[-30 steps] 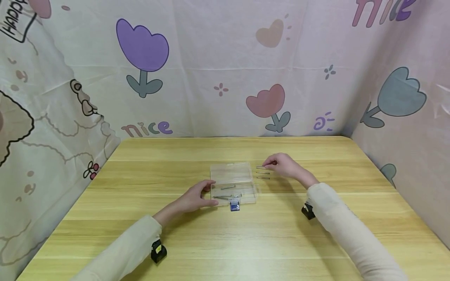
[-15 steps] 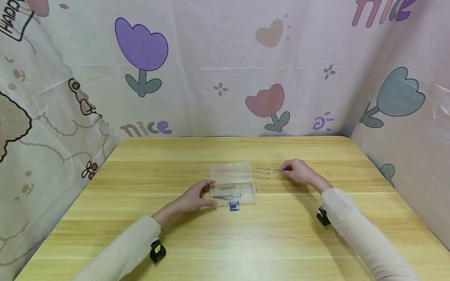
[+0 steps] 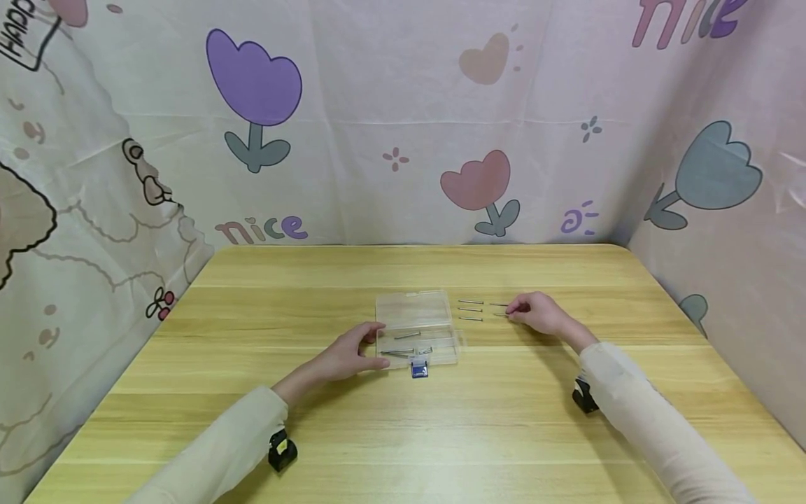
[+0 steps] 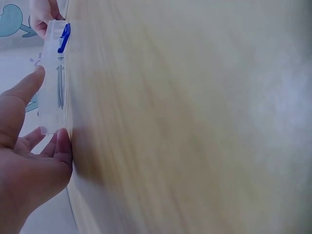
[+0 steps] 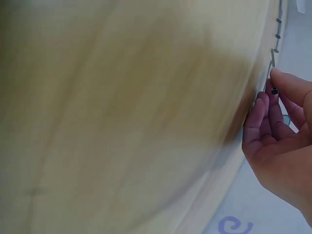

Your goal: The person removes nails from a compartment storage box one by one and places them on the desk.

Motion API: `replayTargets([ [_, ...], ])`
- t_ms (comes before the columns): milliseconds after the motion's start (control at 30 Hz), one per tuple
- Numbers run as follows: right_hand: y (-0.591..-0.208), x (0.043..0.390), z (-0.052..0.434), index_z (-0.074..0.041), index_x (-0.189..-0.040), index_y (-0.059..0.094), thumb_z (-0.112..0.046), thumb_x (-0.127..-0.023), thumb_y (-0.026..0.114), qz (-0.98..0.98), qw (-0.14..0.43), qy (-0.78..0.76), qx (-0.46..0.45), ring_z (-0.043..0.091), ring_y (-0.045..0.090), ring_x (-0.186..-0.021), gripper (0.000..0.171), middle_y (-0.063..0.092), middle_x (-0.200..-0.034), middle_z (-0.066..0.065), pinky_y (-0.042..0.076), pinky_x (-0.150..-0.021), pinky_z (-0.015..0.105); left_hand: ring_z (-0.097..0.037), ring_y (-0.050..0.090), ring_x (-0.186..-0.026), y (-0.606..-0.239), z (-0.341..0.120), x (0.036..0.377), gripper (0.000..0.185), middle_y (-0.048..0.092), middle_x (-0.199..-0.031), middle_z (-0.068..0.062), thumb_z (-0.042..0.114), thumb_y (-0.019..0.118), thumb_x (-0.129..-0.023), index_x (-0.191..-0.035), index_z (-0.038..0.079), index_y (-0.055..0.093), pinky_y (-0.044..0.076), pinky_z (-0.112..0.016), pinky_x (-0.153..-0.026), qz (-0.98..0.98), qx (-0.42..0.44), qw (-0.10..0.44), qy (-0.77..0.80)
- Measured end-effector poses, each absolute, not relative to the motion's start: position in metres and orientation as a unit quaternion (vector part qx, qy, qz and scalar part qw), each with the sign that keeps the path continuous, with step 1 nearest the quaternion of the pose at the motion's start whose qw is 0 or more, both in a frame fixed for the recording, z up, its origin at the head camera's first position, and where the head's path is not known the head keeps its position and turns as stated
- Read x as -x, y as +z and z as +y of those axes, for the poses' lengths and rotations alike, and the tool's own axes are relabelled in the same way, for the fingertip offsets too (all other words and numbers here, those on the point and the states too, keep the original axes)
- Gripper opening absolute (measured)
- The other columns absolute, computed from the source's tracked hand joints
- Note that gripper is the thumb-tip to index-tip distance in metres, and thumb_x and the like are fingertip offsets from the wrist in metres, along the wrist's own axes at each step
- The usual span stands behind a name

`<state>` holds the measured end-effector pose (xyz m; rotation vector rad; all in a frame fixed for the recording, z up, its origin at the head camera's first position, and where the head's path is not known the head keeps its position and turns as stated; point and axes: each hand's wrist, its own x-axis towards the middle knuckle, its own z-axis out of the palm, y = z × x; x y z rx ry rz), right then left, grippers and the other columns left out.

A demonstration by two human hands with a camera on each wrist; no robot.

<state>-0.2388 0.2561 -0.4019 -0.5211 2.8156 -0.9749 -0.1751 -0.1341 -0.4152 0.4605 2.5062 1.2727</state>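
Note:
A clear plastic compartment box [image 3: 412, 310] lies with its lid raised back, a blue latch [image 3: 419, 370] at its front. My left hand [image 3: 343, 355] holds the box's left end between thumb and fingers; the left wrist view shows this hand [image 4: 36, 161] against the box's end. Several metal screws [image 3: 398, 351] are inside the compartments. My right hand [image 3: 538, 313] pinches one screw [image 5: 273, 59] between thumb and fingertips, low over the table. Just behind it, another screw [image 3: 498, 304] lies on the wood, its head end hidden by my fingers.
Between the box and my right hand, three screws [image 3: 470, 309] lie in a parallel stack. The wooden table [image 3: 403, 434] meets a printed cloth backdrop [image 3: 352, 189] behind and at the sides. A black wrist camera [image 3: 282, 450] sits under my left cuff.
My right hand has moved right, away from the stack of three, and slightly nearer me. A second row of screws has begun right of the stack. The left hand and box stay put.

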Motion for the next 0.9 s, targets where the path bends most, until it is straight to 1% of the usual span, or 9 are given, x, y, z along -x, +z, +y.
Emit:
replayTargets([
  [167,-0.4050,0.2399,0.2582,0.003,-0.094,0.070,0.000,-0.088,0.065,0.932,0.052,-0.316,0.169,0.020,0.056,-0.081,0.008,0.067,-0.088,0.009,0.044,-0.076,0.037,-0.026,0.047,-0.114,-0.4160,-0.1345,0.1758,0.071,0.051,-0.126,-0.011,0.025,0.078,-0.084,-0.141,0.002,0.044,0.043,-0.039,-0.090,0.872,-0.159,0.143,0.441],
  [333,-0.4074,0.2419,0.2571,0.001,-0.092,0.072,-0.001,-0.088,0.066,0.933,0.039,-0.308,0.180,0.019,0.056,-0.081,0.008,0.069,-0.089,0.009,0.044,-0.077,0.038,-0.026,0.046,-0.114,-0.4161,-0.1345,0.1753,0.071,0.051,-0.126,-0.011,0.025,0.078,-0.084,-0.142,0.002,0.043,0.043,-0.039,-0.090,0.871,-0.161,0.145,0.442],
  [700,-0.4076,0.2438,0.2542,0.002,-0.093,0.072,-0.002,-0.089,0.066,0.936,0.032,-0.306,0.172,0.028,0.060,-0.088,0.009,0.069,-0.092,0.013,0.045,-0.084,0.047,-0.027,0.046,-0.115,-0.4163,-0.1358,0.1758,0.072,0.050,-0.127,-0.011,0.026,0.077,-0.084,-0.142,0.002,0.042,0.042,-0.040,-0.091,0.871,-0.166,0.146,0.440],
  [900,-0.4078,0.2445,0.2538,0.001,-0.093,0.072,-0.001,-0.089,0.065,0.935,0.031,-0.311,0.170,0.029,0.060,-0.090,0.009,0.069,-0.094,0.014,0.045,-0.085,0.048,-0.027,0.046,-0.115,-0.4166,-0.1356,0.1769,0.072,0.051,-0.127,-0.012,0.026,0.077,-0.084,-0.142,0.001,0.042,0.043,-0.039,-0.090,0.872,-0.171,0.143,0.437],
])
